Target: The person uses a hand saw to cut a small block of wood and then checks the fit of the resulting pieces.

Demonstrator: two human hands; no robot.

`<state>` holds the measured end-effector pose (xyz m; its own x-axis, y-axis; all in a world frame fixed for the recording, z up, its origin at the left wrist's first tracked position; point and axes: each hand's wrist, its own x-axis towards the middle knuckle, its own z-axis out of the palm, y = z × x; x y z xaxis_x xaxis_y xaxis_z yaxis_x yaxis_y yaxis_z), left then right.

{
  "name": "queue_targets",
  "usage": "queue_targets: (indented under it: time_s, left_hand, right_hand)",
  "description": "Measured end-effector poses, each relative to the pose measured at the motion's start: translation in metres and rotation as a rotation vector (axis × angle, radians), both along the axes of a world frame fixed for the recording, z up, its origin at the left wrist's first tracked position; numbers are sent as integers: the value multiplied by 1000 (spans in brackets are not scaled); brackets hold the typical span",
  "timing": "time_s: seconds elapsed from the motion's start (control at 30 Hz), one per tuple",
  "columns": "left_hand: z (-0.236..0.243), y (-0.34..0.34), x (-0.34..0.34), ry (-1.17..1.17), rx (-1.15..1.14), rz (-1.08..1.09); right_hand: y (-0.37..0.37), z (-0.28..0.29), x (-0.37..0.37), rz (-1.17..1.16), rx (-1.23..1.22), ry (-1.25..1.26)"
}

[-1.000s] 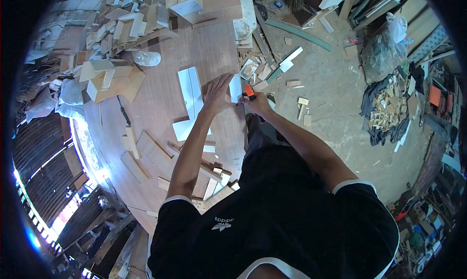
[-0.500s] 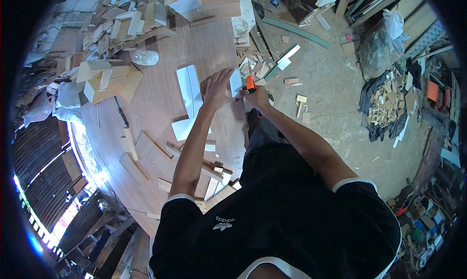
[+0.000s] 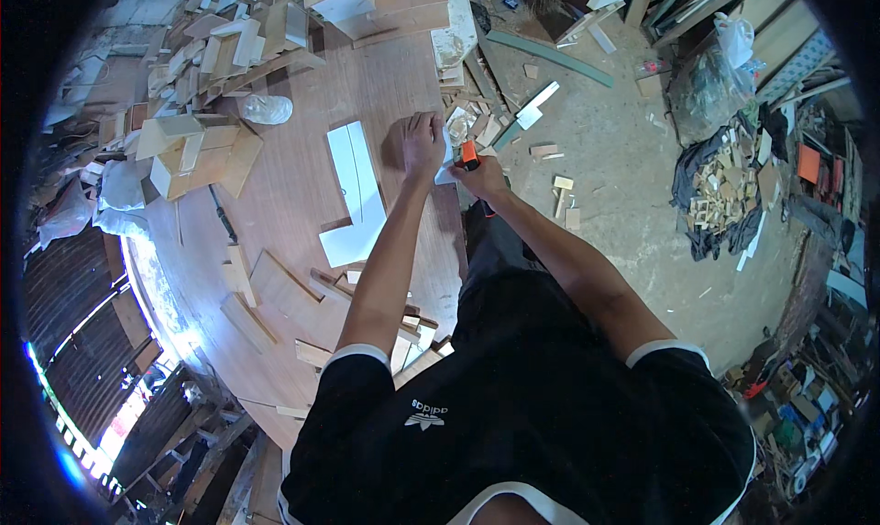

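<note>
At the table's right edge lies a small white board [image 3: 446,165], mostly covered by my hands. My left hand [image 3: 422,145] rests on its left side with fingers curled, closed against it; the fingertips are hidden. Closed round an orange-and-black hand tool [image 3: 469,155], my right hand [image 3: 482,177] is at the board's right side, just past the table edge. The working end of the tool cannot be made out. Left of my left hand lies an L-shaped white panel [image 3: 356,195] with a dark line along it.
Wooden box assemblies [image 3: 197,154] and a heap of offcuts stand at the table's far left. A clear plastic bag [image 3: 267,109], a dark slim tool [image 3: 224,215] and loose wood strips lie nearer. Scraps cover the floor beside a sack of offcuts [image 3: 729,195].
My left hand has shifted right, from fingers stretched along the white board to fingers curled against it. The right hand stays about where it was with the tool.
</note>
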<state>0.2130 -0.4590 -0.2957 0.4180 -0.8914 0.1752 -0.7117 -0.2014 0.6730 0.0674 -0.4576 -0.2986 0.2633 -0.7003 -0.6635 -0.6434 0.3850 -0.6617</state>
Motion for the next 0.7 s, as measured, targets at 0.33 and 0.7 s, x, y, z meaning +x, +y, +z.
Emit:
queue_targets:
  time_s: [0.33,0.7]
  left_hand:
    - [-9,3,-2,-245,-81,71]
    - [-22,-2,1,-308,-85,29]
  right_hand:
    - [-14,56,-4,-53,-77,-183]
    - [-63,175,-3,-57,148,-455]
